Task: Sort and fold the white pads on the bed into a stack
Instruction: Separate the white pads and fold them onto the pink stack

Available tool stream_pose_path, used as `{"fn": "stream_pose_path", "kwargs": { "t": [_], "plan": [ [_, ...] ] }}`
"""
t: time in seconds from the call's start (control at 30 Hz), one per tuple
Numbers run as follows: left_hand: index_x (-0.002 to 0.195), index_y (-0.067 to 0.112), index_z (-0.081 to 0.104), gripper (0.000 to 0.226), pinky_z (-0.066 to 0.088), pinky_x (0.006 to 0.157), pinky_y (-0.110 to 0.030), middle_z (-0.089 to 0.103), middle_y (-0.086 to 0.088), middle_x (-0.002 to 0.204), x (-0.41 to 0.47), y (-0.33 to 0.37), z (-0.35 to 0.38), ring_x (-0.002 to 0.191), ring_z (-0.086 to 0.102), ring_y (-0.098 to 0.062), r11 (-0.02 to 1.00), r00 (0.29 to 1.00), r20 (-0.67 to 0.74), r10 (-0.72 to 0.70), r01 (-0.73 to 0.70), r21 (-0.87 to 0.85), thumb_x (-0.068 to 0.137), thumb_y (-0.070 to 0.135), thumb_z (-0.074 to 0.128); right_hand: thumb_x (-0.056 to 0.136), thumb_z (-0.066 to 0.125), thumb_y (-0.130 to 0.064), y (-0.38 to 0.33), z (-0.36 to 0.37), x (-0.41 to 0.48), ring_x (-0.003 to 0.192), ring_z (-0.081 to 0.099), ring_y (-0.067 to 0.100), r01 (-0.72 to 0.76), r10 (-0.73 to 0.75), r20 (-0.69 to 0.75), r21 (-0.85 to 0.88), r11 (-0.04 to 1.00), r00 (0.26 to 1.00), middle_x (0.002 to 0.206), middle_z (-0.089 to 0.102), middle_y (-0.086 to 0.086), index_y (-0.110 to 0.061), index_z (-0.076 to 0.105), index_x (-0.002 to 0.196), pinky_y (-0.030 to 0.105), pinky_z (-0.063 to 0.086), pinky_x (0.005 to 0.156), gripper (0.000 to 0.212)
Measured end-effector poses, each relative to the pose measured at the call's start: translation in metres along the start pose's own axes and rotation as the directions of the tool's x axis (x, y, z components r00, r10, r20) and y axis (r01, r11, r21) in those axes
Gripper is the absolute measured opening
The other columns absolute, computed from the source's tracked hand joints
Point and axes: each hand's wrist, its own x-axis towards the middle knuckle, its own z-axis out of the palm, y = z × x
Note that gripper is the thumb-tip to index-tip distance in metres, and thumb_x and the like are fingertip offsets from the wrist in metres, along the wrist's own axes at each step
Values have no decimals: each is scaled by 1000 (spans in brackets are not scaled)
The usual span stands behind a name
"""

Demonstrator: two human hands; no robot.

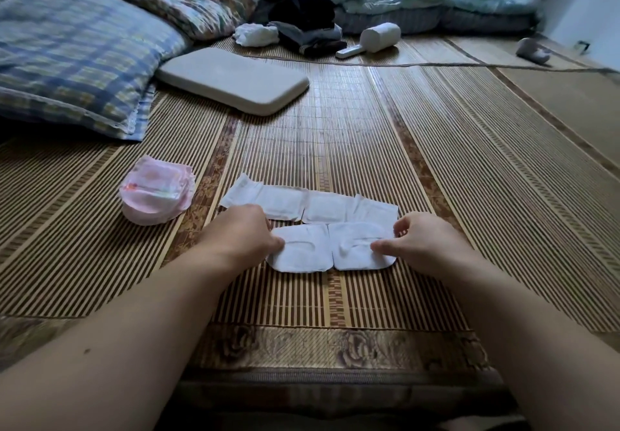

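Two pads: white, flat on the bamboo mat [436, 179], near pad [330, 249] just in front of far pad [302, 202]
Left hand [248, 232]: pinching near pad's left end
Right hand [426, 239]: pinching its right end
Off left: pink diapers [157, 192]

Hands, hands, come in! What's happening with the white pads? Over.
Left hand and right hand each pinch an end of the near pad. Second pad lies flat just behind. Pink pile sits clear to the left.

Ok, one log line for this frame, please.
left hand: pinches left end of near white pad | right hand: pinches its right end | far white pad: flat, beyond it | pink pile: left, apart
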Motion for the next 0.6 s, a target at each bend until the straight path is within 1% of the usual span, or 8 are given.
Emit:
{"fn": "stream_pose_path", "kwargs": {
  "t": [0.03, 0.07, 0.13, 0.27, 0.33, 0.4, 0.53, 0.6],
  "plan": [
    [77, 16, 70, 22, 47, 60, -28, 69, -2, 75, 1, 1, 1, 68, 63, -18, 1000, 1000, 14, -2, 2, -3, 76, 39, 69, 69, 74, -50, -1, 2, 1, 68, 54, 9, 0, 0, 6, -9, 1000, 1000, 75, 58, -5, -18, 60, 79, 26, 43, 58, 36],
    [75, 16, 71, 22, 46, 59, -28, 69, -2, 72, 2, 2, 2, 67, 63, -19, 1000, 1000, 26, -4, 4, -5, 77, 38, 69, 69, 75, -49, -1, 5, 2, 68, 56, 10, 1, -1, 7, -7, 1000, 1000, 74, 60, -5, -15, 63, 79, 27, 44, 58, 38],
    [74, 16, 72, 22, 48, 61, -28, 69, -2, 71, 2, 3, 3, 68, 63, -19, 1000, 999, 38, 1, -1, 4, 78, 37, 68, 69, 76, -47, -1, 8, 5, 68, 62, 14, -10, 10, 15, 11, 1000, 1000, 74, 67, 0, -12, 69, 77, 29, 48, 60, 36],
    [80, 21, 67, 13, 49, 66, -30, 68, -1, 79, -1, 4, 4, 74, 62, -20, 999, 999, -9, 34, -34, 37, 81, 34, 65, 72, 75, -44, -2, 9, 6, 67, 62, 14, -49, 47, 52, 32, 998, 998, 71, 69, 0, -15, 71, 71, 27, 46, 57, 30],
    [94, 19, 60, 24, 51, 72, -35, 66, -3, 89, -2, 4, 4, 81, 61, -23, 997, 998, -53, 35, -32, 71, 80, 37, 65, 72, 75, -45, -3, 9, 6, 67, 62, 14, -58, 57, 38, 29, 998, 998, 71, 68, 1, -15, 70, 69, 27, 44, 56, 31],
    [101, 15, 56, 36, 53, 75, -39, 66, -4, 92, -3, 3, 3, 83, 62, -24, 997, 998, -66, 2, 3, 78, 77, 40, 68, 70, 76, -45, -3, 8, 6, 66, 60, 14, -60, 59, 12, 30, 998, 998, 69, 67, 1, -15, 68, 67, 28, 42, 54, 31],
    [86, 15, 69, 30, 54, 74, -37, 69, -2, 79, -1, 1, 1, 74, 64, -20, 999, 999, -4, -31, 31, -22, 71, 39, 75, 65, 80, -40, -2, 7, 5, 70, 57, 11, -35, 38, -31, 94, 995, 999, 73, 61, -5, -21, 58, 73, 28, 37, 54, 30],
    [80, 16, 73, 26, 53, 71, -33, 70, -1, 76, 1, -1, -1, 72, 64, -18, 997, 999, 26, -26, 28, -67, 69, 38, 77, 64, 82, -36, -1, 7, 5, 81, 56, 13, -42, 48, -33, 162, 986, 998, 80, 55, -9, -22, 55, 84, 29, 40, 62, 36]
  ]
}}
